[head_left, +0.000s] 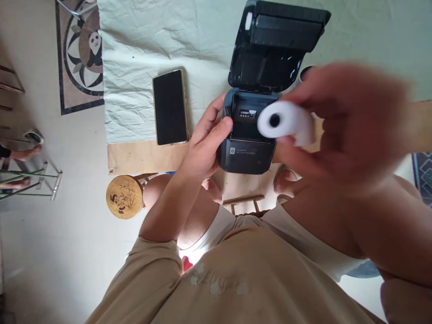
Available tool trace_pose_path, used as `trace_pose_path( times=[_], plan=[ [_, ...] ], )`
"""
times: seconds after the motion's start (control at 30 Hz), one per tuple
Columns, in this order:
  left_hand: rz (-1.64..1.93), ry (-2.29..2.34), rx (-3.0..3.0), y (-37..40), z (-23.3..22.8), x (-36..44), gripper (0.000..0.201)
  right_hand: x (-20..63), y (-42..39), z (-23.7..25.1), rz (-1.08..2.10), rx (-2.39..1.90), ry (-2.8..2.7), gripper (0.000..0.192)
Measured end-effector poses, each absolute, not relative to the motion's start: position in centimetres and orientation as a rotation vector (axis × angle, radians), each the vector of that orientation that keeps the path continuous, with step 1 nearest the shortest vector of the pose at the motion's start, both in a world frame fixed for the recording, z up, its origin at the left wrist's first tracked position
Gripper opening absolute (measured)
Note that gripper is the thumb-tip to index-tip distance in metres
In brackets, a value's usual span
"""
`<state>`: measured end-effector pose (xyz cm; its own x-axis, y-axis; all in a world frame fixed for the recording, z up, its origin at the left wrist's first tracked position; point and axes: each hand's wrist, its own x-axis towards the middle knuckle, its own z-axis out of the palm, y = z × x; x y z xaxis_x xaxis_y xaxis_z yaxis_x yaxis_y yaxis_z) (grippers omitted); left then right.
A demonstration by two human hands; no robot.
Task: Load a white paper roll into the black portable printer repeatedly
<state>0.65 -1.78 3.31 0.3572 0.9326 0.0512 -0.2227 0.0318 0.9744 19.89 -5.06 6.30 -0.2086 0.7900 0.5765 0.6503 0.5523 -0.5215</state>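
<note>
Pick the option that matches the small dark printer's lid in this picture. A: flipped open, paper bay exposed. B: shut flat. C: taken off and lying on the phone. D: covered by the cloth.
A: the lid of the printer stands flipped up, leaving the paper bay exposed.

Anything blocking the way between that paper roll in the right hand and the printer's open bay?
Nothing visible. The lid is swung up and back, and the bay looks bare. The right hand holds the paper roll beside the bay; the left hand grips the printer's left side, clear of the opening.
</note>
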Motion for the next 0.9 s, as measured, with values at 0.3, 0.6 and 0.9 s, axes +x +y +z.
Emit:
trace_pose_path(
  times=[0.3,0.6,0.9],
  plan=[
    [1.028,0.807,1.203,-1.8,3.3,0.6,0.046,18.2,-3.7,4.9,-0.069,-1.196,-1.955,0.025],
    [1.026,0.8,1.189,-1.9,3.5,0.6,0.046,18.0,-3.2,5.1,-0.003,-1.069,-1.964,0.007],
    [1.04,0.741,1.281,-1.8,3.2,0.3,0.05,17.9,-3.7,5.0,0.097,-0.858,-2.026,0.006]
  ],
)
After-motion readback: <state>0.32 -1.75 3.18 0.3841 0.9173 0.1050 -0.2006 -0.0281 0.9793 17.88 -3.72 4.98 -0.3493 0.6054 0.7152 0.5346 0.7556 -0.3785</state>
